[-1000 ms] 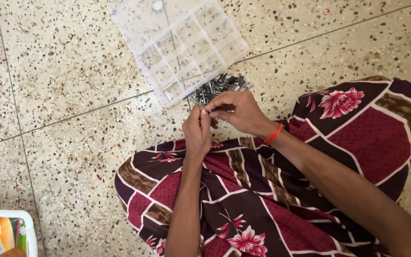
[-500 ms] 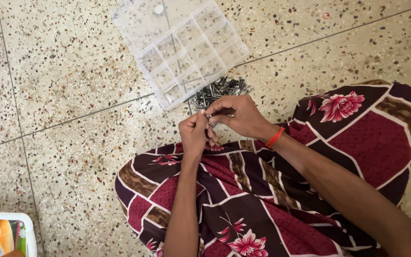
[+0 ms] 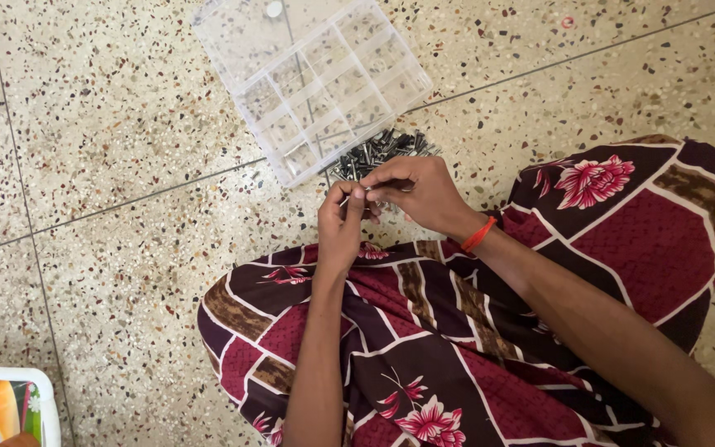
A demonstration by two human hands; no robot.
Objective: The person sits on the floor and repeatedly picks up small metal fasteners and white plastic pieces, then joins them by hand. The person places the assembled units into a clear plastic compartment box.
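Looking down, I note the maroon flowered cloth (image 3: 457, 348) over the lap nearest the camera. Just beyond it both hands meet. Left hand (image 3: 339, 223): fingers curled shut, thumb and forefinger pinching a small metal piece (image 3: 346, 199), too small to identify. Right hand (image 3: 419, 194), at 3 o'clock from the left: fingertips closed, touching the same piece; orange band (image 3: 477, 234) on its wrist. At 12 o'clock, just beyond the hands, a pile of metal parts (image 3: 378, 151) lies on the terrazzo floor (image 3: 109, 165). Farther, at 11 o'clock, a clear compartment box (image 3: 312, 79) touches the pile.
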